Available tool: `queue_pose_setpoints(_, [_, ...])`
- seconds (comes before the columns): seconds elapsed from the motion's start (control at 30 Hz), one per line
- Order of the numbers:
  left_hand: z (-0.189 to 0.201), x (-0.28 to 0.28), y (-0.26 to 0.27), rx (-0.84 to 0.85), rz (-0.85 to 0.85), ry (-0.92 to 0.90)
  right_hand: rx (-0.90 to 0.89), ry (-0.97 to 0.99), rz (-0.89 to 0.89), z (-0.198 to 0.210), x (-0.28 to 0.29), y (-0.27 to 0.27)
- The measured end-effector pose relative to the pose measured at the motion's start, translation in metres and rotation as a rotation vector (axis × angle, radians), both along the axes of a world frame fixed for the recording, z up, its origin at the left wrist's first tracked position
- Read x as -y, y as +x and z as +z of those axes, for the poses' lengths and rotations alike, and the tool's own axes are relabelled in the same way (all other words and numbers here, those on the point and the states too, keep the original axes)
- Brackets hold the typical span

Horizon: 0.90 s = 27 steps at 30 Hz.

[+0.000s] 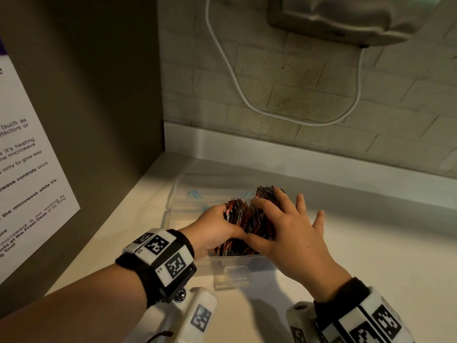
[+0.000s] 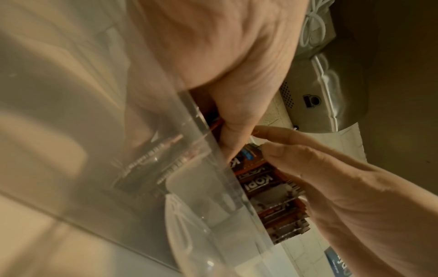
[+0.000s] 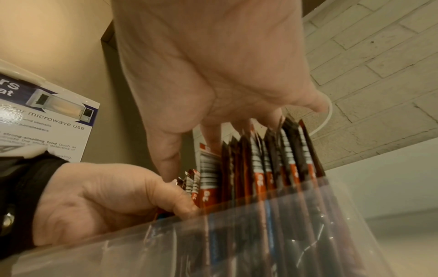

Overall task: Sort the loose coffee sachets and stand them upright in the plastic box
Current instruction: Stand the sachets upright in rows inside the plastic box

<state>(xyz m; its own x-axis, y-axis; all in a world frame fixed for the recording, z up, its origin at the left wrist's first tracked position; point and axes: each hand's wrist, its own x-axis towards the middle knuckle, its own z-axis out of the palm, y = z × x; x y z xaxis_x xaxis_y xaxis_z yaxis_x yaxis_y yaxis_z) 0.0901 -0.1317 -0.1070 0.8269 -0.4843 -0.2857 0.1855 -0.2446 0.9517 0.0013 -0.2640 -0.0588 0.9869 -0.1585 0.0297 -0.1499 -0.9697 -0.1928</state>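
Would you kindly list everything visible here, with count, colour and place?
Coffee sachets: many, red-brown and black, upright in the box.
Clear plastic box: one, transparent, on the counter.
Pale counter: one, cream, under the box.
White cable: one, looping down the brick wall.
Grey appliance: one, mounted on the wall above.
Microwave notice: one, white with purple, on the left panel.
Wrist cameras: two, black and white.
Left hand: grips sachets.
Right hand: fingers spread over the sachet tops.

1. The left hand [image 1: 214,230] reaches into the left side of the plastic box [image 1: 237,264], fingers curled around sachets [image 1: 243,220].
2. The right hand [image 1: 291,230] lies over the box's right side, fingers spread and straight, thumb touching the left thumb.
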Motion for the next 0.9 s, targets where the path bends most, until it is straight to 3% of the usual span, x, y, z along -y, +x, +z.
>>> queue_pose_setpoints(0.17, [0.004, -0.003, -0.001, 0.009, 0.003, -0.015, 0.117, 0.098, 0.001, 0.009, -0.004, -0.003])
queue_pose_setpoints(0.27, [0.015, -0.011, 0.001, 0.023, 0.067, -0.068, 0.493, 0.357, 0.035, 0.015, -0.007, -0.004])
queue_pose_setpoints(0.33, [0.024, -0.020, 0.004, 0.002, 0.104, -0.113, 0.622, 0.527, 0.058, 0.020, -0.012, -0.001])
queue_pose_setpoints(0.47, [0.041, -0.037, 0.004, -0.056, 0.145, -0.211, 0.505, 0.782, 0.102, 0.024, -0.034, 0.015])
queue_pose_setpoints(0.57, [0.048, -0.048, 0.006, -0.101, 0.136, -0.277, 0.346, 0.773, 0.112, 0.015, -0.051, 0.033])
queue_pose_setpoints(0.7, [0.048, -0.061, 0.011, -0.138, 0.149, -0.325, 0.331, 0.792, 0.109, 0.005, -0.066, 0.056])
queue_pose_setpoints(0.9, [0.040, -0.077, 0.017, -0.147, 0.225, -0.370, 0.237, 1.041, 0.060, -0.003, -0.082, 0.073])
